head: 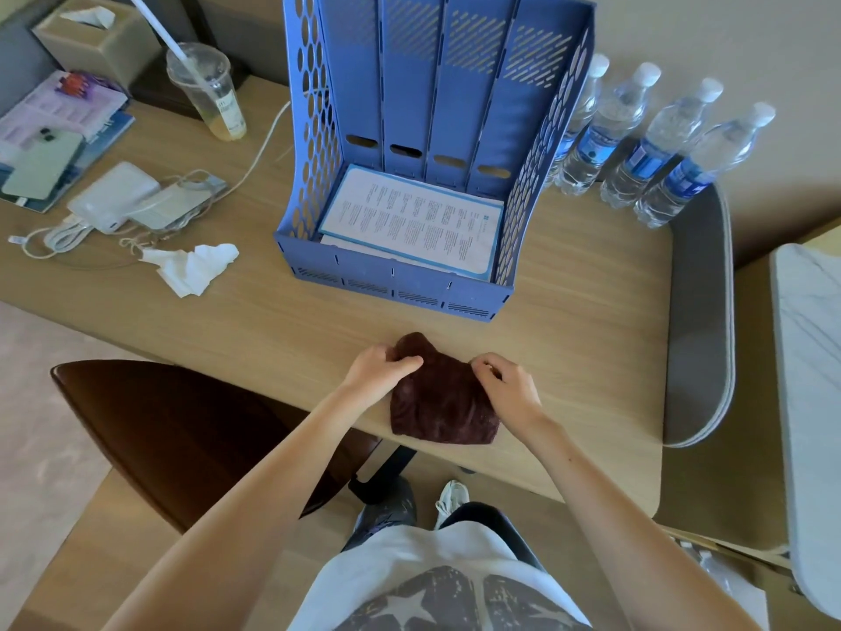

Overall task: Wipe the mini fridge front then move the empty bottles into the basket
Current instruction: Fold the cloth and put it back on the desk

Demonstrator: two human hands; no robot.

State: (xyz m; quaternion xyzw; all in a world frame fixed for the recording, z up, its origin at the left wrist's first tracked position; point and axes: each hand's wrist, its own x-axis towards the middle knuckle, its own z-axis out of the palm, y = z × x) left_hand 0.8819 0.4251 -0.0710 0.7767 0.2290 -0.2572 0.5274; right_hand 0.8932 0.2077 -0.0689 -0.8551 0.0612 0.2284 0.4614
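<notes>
Desk [569,348] near edge: L hand [380,371], R hand [512,391] pinch cloth [439,405], fingers curled. We count four bottles [623,125] at far-right corner, outside basket [391,284] (fridge unseen); none binned yet.

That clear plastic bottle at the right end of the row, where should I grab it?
I'd wrap the right hand, pinching the dark brown cloth, round the blue-labelled middle of the rightmost clear plastic bottle, from its free right side: it stands upright, with a neighbouring bottle close on its left.
</notes>
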